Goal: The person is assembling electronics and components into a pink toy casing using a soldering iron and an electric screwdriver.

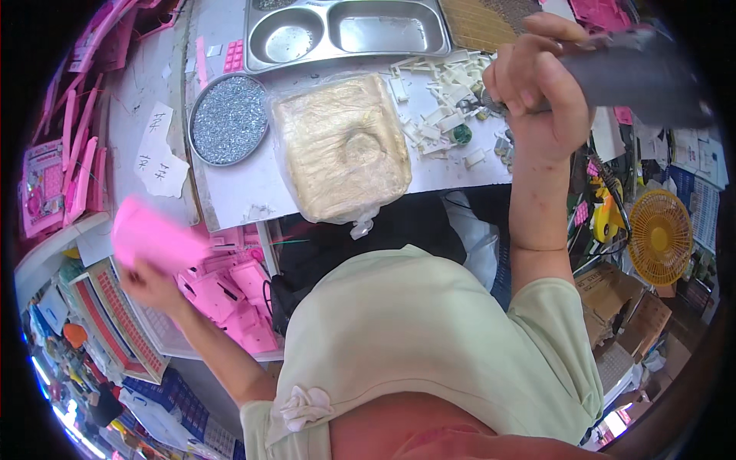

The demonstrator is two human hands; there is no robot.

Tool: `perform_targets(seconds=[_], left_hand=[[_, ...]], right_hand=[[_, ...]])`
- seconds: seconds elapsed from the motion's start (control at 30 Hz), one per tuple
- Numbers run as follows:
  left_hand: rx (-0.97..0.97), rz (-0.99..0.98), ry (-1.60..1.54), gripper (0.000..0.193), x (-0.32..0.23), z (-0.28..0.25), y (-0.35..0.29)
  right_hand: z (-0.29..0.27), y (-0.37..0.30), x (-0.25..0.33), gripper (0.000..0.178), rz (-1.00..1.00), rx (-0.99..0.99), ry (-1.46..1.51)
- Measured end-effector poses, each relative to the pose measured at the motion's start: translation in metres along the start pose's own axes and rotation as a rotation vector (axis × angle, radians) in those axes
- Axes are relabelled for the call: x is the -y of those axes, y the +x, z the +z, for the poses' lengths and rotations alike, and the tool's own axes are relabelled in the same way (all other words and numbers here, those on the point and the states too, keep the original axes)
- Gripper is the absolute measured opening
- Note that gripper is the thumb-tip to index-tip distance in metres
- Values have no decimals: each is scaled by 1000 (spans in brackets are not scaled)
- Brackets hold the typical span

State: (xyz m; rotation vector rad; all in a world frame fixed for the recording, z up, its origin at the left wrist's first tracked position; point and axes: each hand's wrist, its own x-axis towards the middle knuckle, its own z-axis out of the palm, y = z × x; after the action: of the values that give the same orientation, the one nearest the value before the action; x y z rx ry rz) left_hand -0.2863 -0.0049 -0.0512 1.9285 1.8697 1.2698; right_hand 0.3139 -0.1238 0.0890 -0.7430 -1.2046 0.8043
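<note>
My left hand [147,282] is out to the left and grips a flat pink plastic piece [153,236], blurred by motion, above a box of more pink plastic parts [230,295]. Up at the right, my right hand [533,88] is wrapped around the grey handle of a power tool [636,73], held over a scatter of small white plastic bits [448,103] on the workbench [238,195]. In front of me on the bench lies a tan pad inside a clear plastic bag [341,146].
A round metal dish of small screws [228,119] sits left of the pad. A compartmented steel tray [345,31] lies behind. Pink parts are stacked along the left [73,161]. A yellow fan [659,238] and cardboard boxes [613,299] stand at the right.
</note>
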Motion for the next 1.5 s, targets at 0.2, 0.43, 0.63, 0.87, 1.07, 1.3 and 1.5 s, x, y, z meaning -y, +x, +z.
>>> perform_targets(seconds=[0.2, 0.43, 0.63, 0.87, 1.07, 1.3, 1.5], left_hand=[[-341, -1090, -154, 71, 191, -105, -182], [-224, -99, 397, 70, 8, -2, -49], [-169, 736, 223, 31, -171, 133, 203], [-182, 762, 786, 19, -184, 187, 344], [-282, 670, 257, 24, -226, 129, 355], [808, 222, -652, 27, -286, 113, 244], [1663, 535, -440, 24, -325, 164, 139]], right_hand=[[11, 16, -16, 44, 214, -346, -398], [13, 41, -21, 43, 94, -328, -313], [6, 48, -26, 53, 161, -349, -444], [-7, 41, -15, 64, 139, -380, -494], [16, 41, -17, 67, -359, -575, -741], [15, 37, -34, 35, 444, -170, -183], [38, 21, -101, 72, 950, 367, 553]])
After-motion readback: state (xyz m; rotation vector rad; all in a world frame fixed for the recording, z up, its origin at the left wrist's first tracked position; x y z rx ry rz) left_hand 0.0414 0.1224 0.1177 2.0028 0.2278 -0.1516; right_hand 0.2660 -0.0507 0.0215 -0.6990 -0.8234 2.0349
